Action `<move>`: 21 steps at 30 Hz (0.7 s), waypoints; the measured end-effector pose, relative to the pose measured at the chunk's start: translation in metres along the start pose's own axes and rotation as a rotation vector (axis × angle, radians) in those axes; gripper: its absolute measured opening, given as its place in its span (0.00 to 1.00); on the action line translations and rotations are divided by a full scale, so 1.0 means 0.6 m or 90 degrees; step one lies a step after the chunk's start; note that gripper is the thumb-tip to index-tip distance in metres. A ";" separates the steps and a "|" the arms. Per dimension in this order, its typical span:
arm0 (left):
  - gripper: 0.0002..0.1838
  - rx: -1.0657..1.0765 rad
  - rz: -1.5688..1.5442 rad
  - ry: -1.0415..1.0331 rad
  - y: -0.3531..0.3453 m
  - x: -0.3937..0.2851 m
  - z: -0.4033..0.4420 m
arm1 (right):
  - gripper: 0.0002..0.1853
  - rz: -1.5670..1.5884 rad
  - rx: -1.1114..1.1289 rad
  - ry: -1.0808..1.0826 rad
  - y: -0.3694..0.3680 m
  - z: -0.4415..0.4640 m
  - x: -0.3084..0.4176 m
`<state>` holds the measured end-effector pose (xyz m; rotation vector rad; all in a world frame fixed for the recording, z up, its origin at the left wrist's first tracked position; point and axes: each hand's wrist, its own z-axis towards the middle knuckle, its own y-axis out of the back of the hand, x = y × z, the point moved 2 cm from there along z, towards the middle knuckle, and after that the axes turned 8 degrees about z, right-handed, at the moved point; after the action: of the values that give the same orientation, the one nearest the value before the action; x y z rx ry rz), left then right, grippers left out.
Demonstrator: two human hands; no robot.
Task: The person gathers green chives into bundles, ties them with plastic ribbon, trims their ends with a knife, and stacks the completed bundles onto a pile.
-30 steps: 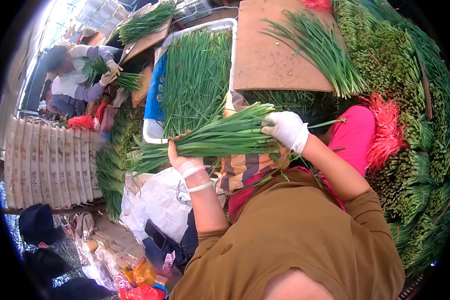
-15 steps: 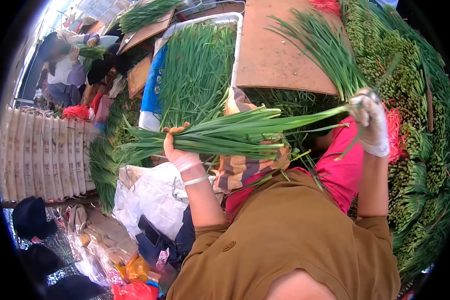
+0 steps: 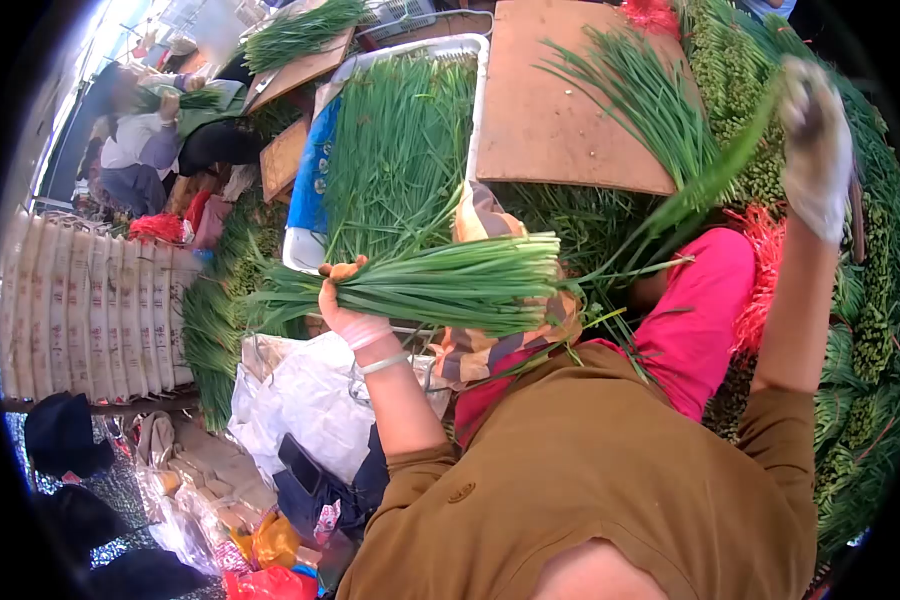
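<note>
My left hand (image 3: 347,305) is closed round a thick bunch of garlic chives (image 3: 450,285), held level in front of my lap. Their pale cut ends point right and the leaf tips trail left past my wrist. High on the right, my right hand (image 3: 815,150), in a whitish glove with dark smudges, grips a few loose chive leaves (image 3: 710,180). Those leaves hang down to the left, smeared by motion. Below the bunch, an orange and brown cloth (image 3: 510,340) lies over my lap, with stray leaves at its edge.
Ahead stands a white crate (image 3: 481,110) filled with chives. Beside it, a brown board (image 3: 560,110) carries a loose pile (image 3: 660,110). Stacked bundles (image 3: 850,350) line my right side, near red strings (image 3: 760,285). A phone (image 3: 300,463) lies left; another person (image 3: 145,150) handles greens farther back.
My right hand has swung up and right, drawing the leaves away from the bunch. My left hand still holds the bunch, whose cut ends now lie more closely together.
</note>
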<state>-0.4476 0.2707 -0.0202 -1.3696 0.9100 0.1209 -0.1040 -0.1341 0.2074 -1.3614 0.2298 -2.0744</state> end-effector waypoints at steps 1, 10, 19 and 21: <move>0.14 0.020 -0.005 0.002 -0.006 -0.003 0.003 | 0.14 -0.004 0.074 0.059 -0.052 0.023 -0.011; 0.16 0.140 0.017 0.059 -0.053 0.029 -0.004 | 0.07 0.156 0.451 0.006 -0.464 -0.031 -0.146; 0.13 0.219 -0.087 0.151 -0.065 0.051 0.000 | 0.06 -0.015 0.592 -0.514 -0.350 -0.212 -0.289; 0.12 0.171 -0.090 0.135 -0.043 0.044 0.003 | 0.06 -0.027 0.535 -0.558 -0.306 -0.207 -0.267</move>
<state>-0.4144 0.2545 -0.0163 -1.2055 0.9627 -0.2511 -0.2468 0.0805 0.1158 -1.5219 -0.9278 -1.1573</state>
